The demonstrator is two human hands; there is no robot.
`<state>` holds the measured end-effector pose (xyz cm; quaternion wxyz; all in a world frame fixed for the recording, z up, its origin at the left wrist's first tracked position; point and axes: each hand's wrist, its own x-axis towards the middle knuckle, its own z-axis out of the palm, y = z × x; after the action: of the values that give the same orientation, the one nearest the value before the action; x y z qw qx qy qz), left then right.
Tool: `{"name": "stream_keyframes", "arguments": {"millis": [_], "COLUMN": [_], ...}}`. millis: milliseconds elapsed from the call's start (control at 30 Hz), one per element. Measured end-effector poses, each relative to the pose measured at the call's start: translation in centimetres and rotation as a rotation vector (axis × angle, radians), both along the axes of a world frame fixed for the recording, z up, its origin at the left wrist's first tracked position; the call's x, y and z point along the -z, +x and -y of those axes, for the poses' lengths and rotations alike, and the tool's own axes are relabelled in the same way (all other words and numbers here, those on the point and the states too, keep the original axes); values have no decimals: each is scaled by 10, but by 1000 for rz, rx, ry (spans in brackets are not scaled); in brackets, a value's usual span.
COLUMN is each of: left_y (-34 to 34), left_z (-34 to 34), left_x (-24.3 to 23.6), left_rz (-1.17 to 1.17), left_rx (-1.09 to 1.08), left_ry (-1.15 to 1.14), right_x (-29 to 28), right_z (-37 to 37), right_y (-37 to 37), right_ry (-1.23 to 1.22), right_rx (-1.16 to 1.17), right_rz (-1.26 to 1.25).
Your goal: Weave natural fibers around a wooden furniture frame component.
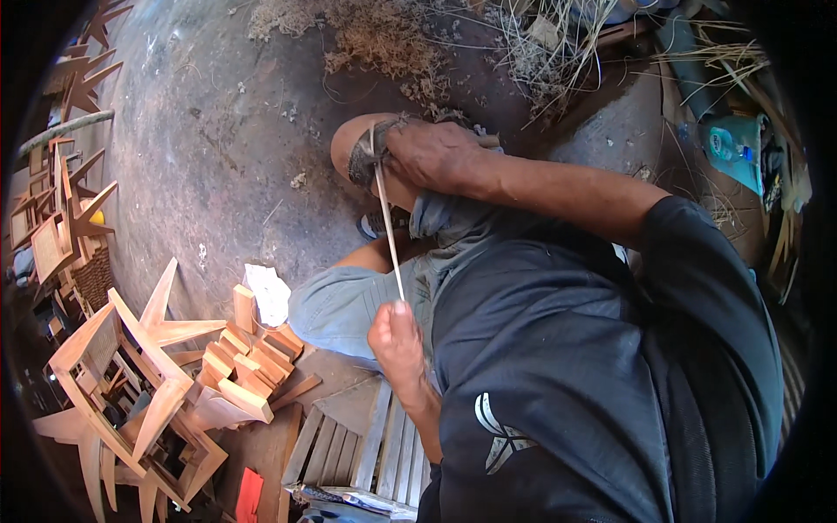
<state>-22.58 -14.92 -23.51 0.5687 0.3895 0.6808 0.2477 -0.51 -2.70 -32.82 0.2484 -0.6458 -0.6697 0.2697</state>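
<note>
My left hand point(399, 349) is closed, its thumb on top, around the lower end of a thin pale strip point(389, 222) that looks like cane. The strip runs straight up to my bare knee point(350, 139), where a dark pad point(363, 162) is wrapped. My right hand point(436, 155) presses down on the knee beside the pad, fingers curled. A short brownish end point(488, 140), perhaps a tool handle, shows behind that hand; the rest of what it grips is hidden. Rolled-up grey-blue trousers point(340, 301) cover my bent legs.
Curly shavings point(375, 44) and loose fibre strips point(558, 70) litter the floor ahead. At lower left stand angular wooden frames point(166, 392), a pile of wood blocks point(248, 362) and a slatted wooden piece point(349, 449). A plastic bottle point(728, 146) lies far right.
</note>
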Motion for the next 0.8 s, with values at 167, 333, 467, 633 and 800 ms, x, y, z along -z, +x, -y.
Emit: {"name": "stream_keyframes", "arguments": {"millis": [167, 333, 467, 633, 800], "left_y": [-55, 0, 50, 51, 46], "left_z": [60, -24, -112, -89, -86], "left_x": [-51, 6, 70, 72, 74], "left_rz": [2, -111, -271, -257, -205], "left_rx": [-16, 50, 301, 329, 325], "left_ry": [14, 125, 448, 393, 309], "right_x": [-11, -25, -10, 0, -23], "right_z": [-5, -13, -28, -23, -26], "right_y": [10, 46, 34, 31, 42], "right_ry": [-196, -291, -276, -256, -174], "right_rx": [-22, 87, -139, -138, -232], "right_rz": [7, -270, -170, 56, 35]}}
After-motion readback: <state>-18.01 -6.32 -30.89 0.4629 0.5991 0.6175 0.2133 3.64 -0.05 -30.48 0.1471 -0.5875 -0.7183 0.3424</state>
